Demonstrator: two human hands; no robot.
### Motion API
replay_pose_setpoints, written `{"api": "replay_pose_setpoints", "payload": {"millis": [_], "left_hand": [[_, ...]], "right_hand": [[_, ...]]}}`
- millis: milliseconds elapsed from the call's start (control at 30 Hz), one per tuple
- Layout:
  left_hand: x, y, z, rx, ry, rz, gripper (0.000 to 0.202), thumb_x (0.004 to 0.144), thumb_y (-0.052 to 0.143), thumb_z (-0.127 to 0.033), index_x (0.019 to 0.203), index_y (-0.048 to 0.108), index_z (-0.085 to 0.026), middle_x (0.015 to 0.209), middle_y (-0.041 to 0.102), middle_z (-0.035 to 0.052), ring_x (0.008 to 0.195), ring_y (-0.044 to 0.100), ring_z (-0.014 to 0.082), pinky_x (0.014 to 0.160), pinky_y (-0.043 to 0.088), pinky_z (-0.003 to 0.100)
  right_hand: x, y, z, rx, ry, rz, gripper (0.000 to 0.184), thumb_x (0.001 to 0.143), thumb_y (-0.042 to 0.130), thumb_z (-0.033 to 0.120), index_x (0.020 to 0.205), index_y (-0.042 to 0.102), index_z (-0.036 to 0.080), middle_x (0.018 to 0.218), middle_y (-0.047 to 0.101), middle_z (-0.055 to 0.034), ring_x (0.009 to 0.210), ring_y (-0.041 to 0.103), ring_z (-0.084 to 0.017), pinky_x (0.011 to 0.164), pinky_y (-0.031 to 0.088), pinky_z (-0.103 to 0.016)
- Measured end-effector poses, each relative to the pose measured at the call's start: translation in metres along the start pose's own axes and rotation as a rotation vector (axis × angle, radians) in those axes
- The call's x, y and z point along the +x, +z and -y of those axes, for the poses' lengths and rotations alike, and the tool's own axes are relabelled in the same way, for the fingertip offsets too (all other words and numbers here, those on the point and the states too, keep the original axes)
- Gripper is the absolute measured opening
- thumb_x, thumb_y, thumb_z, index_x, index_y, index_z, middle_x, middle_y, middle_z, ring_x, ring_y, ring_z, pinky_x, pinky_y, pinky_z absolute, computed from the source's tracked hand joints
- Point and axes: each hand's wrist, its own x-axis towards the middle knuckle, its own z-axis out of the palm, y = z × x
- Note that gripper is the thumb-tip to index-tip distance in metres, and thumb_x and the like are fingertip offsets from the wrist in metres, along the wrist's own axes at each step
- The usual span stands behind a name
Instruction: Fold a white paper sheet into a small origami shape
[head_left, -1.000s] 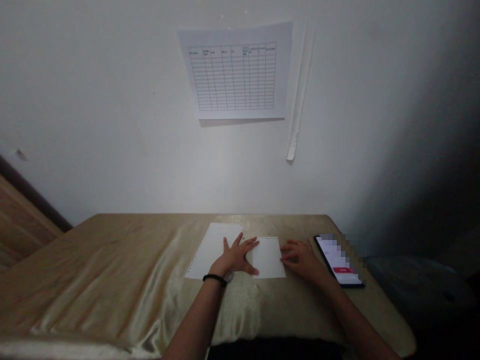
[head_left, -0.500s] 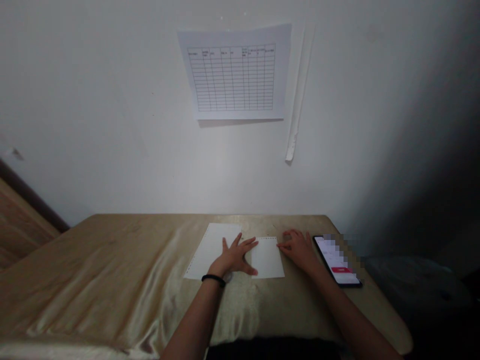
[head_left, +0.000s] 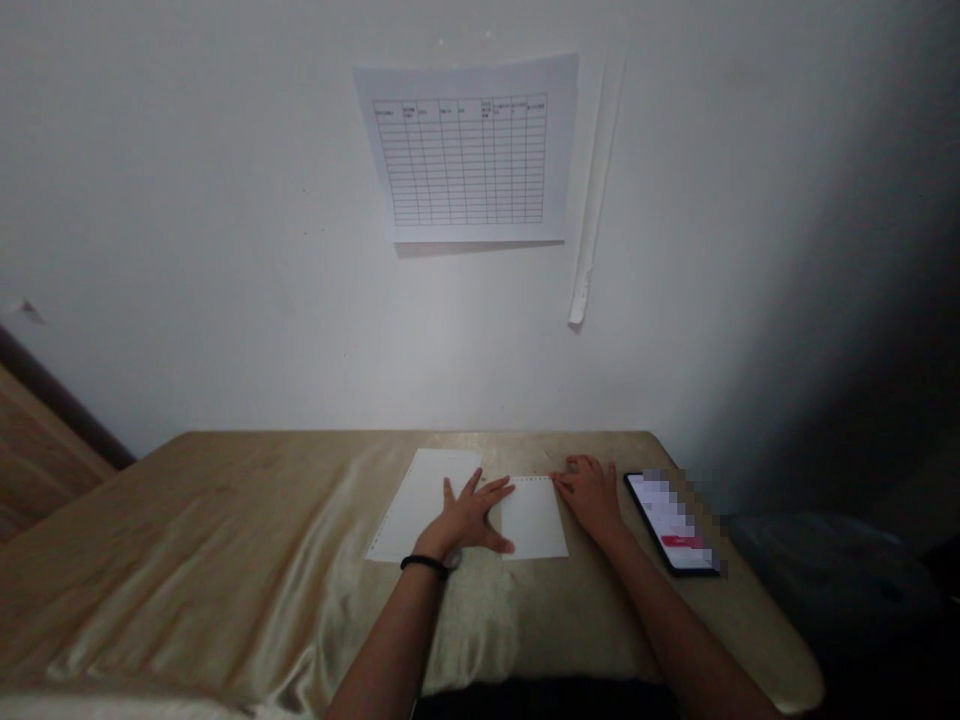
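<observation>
A small white sheet of paper (head_left: pixel 534 520) with punched holes along its far edge lies flat on the cloth-covered table. To its left lies a larger white sheet (head_left: pixel 412 510), holes down its left side. My left hand (head_left: pixel 469 515) is spread wide, its palm partly over the larger sheet, thumb and fingertips on the small sheet's left edge. A black band (head_left: pixel 425 566) circles that wrist. At the small sheet's far right corner, fingertips of my right hand (head_left: pixel 592 495) touch the paper's edge; its other fingers are apart and rest on the cloth.
A phone (head_left: pixel 671 525) with a lit screen lies right of my right hand. The table's satin cloth (head_left: pixel 225 560) is wrinkled on the left. On the wall behind hang a printed table sheet (head_left: pixel 469 160) and a peeling white strip (head_left: pixel 592 220). Wooden furniture (head_left: pixel 45 450) stands at far left.
My right fingertips have slid slightly away from me along the small sheet's right edge to its far corner. The left hand stays spread in place, and the view has shifted slightly.
</observation>
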Motion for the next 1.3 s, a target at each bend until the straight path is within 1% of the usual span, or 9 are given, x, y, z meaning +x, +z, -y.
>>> {"api": "replay_pose_setpoints", "payload": {"millis": [167,333,400,567,633,767,967,1167,1300], "left_hand": [[-0.001,0.002,0.0,-0.001,-0.007,-0.036,0.112,0.057,0.078,-0.073,0.153,0.03,-0.043,0.165,0.023,0.0007,0.153,0.0,0.0427,0.1,-0.013,0.087],[-0.004,-0.002,-0.006,0.008,0.034,-0.099,0.103,0.054,0.084,-0.067,0.145,0.046,-0.04,0.167,0.015,0.0017,0.152,0.001,0.0455,0.103,-0.01,0.086],[-0.005,-0.005,-0.012,-0.009,0.069,-0.102,0.096,0.057,0.084,-0.065,0.143,0.049,-0.04,0.167,0.017,0.0015,0.152,0.003,0.0453,0.105,-0.008,0.084],[0.007,-0.008,-0.03,-0.06,0.17,-0.101,0.062,0.08,0.066,-0.067,0.137,0.054,-0.045,0.163,0.031,-0.0032,0.153,0.011,0.0379,0.111,-0.004,0.08],[0.018,-0.005,-0.036,-0.036,0.194,-0.156,0.053,0.088,0.06,-0.06,0.137,0.054,-0.042,0.161,0.037,-0.0015,0.152,0.018,0.0339,0.113,-0.003,0.078],[0.039,0.008,-0.041,-0.019,0.168,-0.209,0.049,0.096,0.053,-0.047,0.144,0.047,-0.039,0.155,0.046,0.0019,0.149,0.029,0.0312,0.112,0.006,0.079],[0.046,0.023,-0.033,0.042,0.168,-0.243,0.052,0.097,0.048,-0.052,0.148,0.041,-0.042,0.157,0.044,0.0008,0.15,0.028,0.0319,0.113,0.007,0.079],[0.045,0.027,-0.032,0.034,0.173,-0.269,0.051,0.099,0.045,-0.053,0.148,0.039,-0.043,0.157,0.043,-0.0001,0.15,0.027,0.0299,0.114,0.003,0.077],[0.045,0.029,-0.032,0.038,0.171,-0.275,0.051,0.099,0.045,-0.052,0.148,0.04,-0.042,0.157,0.043,-0.0002,0.15,0.027,0.0302,0.114,0.002,0.077]], "right_hand": [[-0.002,0.007,-0.009,0.07,-0.031,-0.053,0.026,0.096,0.054,0.028,0.114,0.072,0.035,0.135,0.058,-0.0064,0.129,0.046,-0.026,0.115,0.011,-0.064],[-0.002,0.009,-0.015,0.187,-0.079,-0.05,0.018,0.09,0.061,0.027,0.098,0.077,0.033,0.127,0.063,-0.004,0.125,0.049,-0.026,0.116,0.013,-0.059],[-0.003,0.009,-0.014,0.21,-0.097,-0.025,0.015,0.089,0.064,0.03,0.093,0.078,0.032,0.125,0.065,-0.0041,0.124,0.049,-0.027,0.115,0.016,-0.056],[-0.002,0.007,-0.01,0.217,-0.085,-0.003,0.011,0.086,0.069,0.031,0.088,0.079,0.033,0.121,0.066,-0.0036,0.122,0.049,-0.026,0.109,0.026,-0.047],[0.001,0.007,-0.009,0.216,-0.066,0.003,0.011,0.086,0.068,0.03,0.087,0.079,0.032,0.12,0.067,-0.0035,0.121,0.049,-0.026,0.107,0.028,-0.045],[0.006,0.008,-0.006,0.208,-0.07,0.008,0.012,0.087,0.066,0.027,0.088,0.077,0.029,0.118,0.066,-0.0043,0.119,0.049,-0.025,0.106,0.029,-0.044],[0.006,0.005,-0.007,0.191,-0.122,0.044,0.012,0.086,0.065,0.025,0.088,0.077,0.027,0.118,0.064,-0.0063,0.12,0.048,-0.026,0.107,0.03,-0.043],[-0.006,-0.002,-0.014,0.209,-0.149,0.102,0.013,0.085,0.065,0.026,0.089,0.077,0.026,0.115,0.063,-0.0075,0.116,0.05,-0.026,0.105,0.034,-0.042],[-0.016,-0.002,-0.02,0.207,-0.175,0.092,0.011,0.084,0.066,0.027,0.088,0.076,0.025,0.112,0.062,-0.0077,0.114,0.051,-0.026,0.105,0.034,-0.041]]}}
